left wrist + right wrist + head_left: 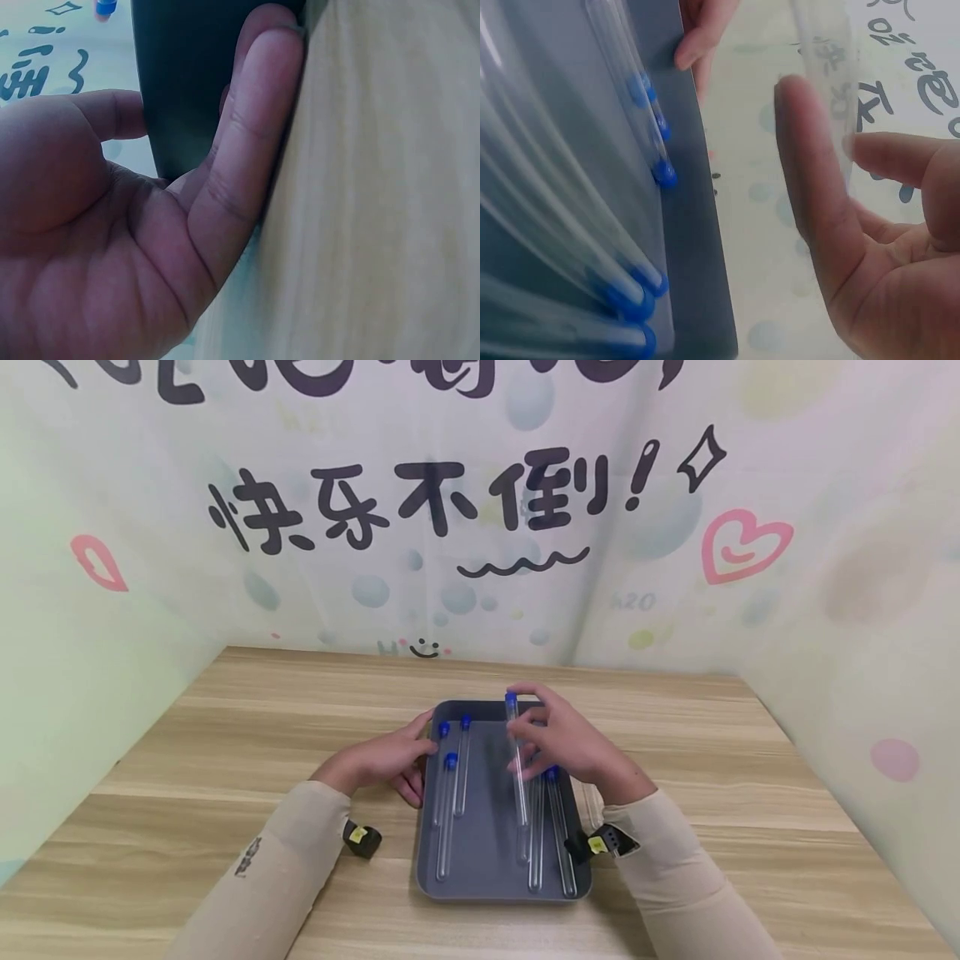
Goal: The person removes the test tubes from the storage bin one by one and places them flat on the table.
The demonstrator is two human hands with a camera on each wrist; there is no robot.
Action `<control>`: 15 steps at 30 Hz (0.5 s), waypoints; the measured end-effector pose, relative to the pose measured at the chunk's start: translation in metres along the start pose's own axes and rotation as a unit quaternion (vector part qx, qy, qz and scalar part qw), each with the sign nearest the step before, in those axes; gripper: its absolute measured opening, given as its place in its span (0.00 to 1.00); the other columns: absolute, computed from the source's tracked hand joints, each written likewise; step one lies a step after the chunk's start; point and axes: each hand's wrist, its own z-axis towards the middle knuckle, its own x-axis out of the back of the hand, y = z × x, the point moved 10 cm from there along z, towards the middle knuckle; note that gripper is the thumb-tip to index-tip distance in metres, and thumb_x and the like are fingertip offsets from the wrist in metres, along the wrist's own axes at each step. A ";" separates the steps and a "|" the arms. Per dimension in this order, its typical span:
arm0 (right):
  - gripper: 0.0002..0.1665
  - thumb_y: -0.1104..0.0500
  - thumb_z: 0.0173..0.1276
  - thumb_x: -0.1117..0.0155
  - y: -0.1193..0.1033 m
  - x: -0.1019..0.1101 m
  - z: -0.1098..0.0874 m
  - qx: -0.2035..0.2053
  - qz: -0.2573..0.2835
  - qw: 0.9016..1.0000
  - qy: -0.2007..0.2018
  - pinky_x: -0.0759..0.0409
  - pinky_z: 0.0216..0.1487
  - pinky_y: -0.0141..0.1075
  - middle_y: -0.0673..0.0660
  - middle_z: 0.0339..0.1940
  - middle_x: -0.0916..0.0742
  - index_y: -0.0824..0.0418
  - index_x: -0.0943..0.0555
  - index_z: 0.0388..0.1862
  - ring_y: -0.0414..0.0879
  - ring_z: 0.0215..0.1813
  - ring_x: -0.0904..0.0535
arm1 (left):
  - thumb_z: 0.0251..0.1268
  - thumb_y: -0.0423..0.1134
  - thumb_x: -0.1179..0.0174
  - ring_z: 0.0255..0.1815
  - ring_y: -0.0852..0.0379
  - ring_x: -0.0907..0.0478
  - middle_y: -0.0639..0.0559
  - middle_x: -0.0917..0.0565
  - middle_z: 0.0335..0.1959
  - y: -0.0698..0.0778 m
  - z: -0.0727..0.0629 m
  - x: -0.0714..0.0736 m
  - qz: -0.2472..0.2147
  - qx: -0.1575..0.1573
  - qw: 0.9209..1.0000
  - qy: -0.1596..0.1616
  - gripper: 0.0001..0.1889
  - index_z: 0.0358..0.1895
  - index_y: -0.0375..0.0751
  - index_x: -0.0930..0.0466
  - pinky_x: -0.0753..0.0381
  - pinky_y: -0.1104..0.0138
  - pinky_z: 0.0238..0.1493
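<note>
A dark grey rectangular tray (pixel 486 860) lies on the table, with capped clear test tubes inside. My left hand (pixel 386 760) grips its left wall; in the left wrist view the thumb meets the rim and the fingers lie along the outer wall (pixel 184 82). Over the tray's right half, my right hand (pixel 567 741) pinches a test tube (pixel 521 802), blue cap up and slightly tilted. The right wrist view shows that clear tube (pixel 825 67) between thumb and fingers. Three tubes (pixel 443 835) lie at the tray's left side, and three more (pixel 567 877) at its right, partly hidden by the hand.
The wood-grain table (pixel 262 710) extends around the tray on every side. Behind it hangs a printed cloth (pixel 390 610) with black lettering and a pink heart. Small black cameras (pixel 362 838) are strapped to both wrists over beige sleeves (pixel 262 868).
</note>
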 end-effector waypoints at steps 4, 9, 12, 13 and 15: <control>0.36 0.63 0.77 0.46 0.000 0.006 -0.002 0.000 0.001 1.000 0.002 0.11 0.34 0.52 0.68 0.51 0.21 0.49 0.45 0.78 0.56 0.33 0.12 | 0.81 0.42 0.64 0.27 0.46 0.13 0.34 0.16 0.37 0.000 0.000 0.000 0.002 0.000 1.000 0.000 0.35 0.80 0.69 0.72 0.10 0.52 0.33; 0.35 0.62 0.78 0.47 -0.001 0.017 -0.004 0.002 -0.008 1.000 0.008 0.11 0.35 0.53 0.70 0.54 0.22 0.49 0.45 0.79 0.57 0.33 0.12 | 0.81 0.42 0.64 0.27 0.47 0.14 0.35 0.16 0.36 0.001 -0.001 0.000 0.005 -0.002 1.000 -0.001 0.35 0.80 0.69 0.71 0.10 0.52 0.33; 0.34 0.61 0.78 0.47 -0.001 0.029 -0.006 0.003 -0.017 1.000 0.019 0.11 0.35 0.53 0.70 0.54 0.23 0.48 0.44 0.78 0.57 0.34 0.12 | 0.81 0.42 0.64 0.27 0.47 0.14 0.35 0.16 0.36 0.001 -0.001 0.000 0.005 -0.002 1.000 -0.002 0.35 0.80 0.69 0.71 0.10 0.52 0.34; 0.34 0.61 0.78 0.47 0.000 0.033 -0.007 0.002 -0.019 1.000 0.023 0.11 0.35 0.53 0.70 0.53 0.23 0.48 0.44 0.78 0.57 0.34 0.12 | 0.81 0.42 0.64 0.28 0.46 0.14 0.35 0.16 0.36 0.001 -0.001 0.000 0.005 -0.003 1.000 -0.003 0.35 0.80 0.69 0.71 0.10 0.52 0.34; 0.34 0.60 0.78 0.47 0.003 0.042 -0.009 0.000 -0.024 0.999 0.030 0.11 0.34 0.53 0.70 0.53 0.23 0.48 0.44 0.78 0.58 0.34 0.12 | 0.81 0.42 0.63 0.28 0.46 0.13 0.34 0.16 0.37 0.001 0.000 0.000 0.006 -0.004 1.000 -0.004 0.35 0.80 0.70 0.71 0.10 0.52 0.34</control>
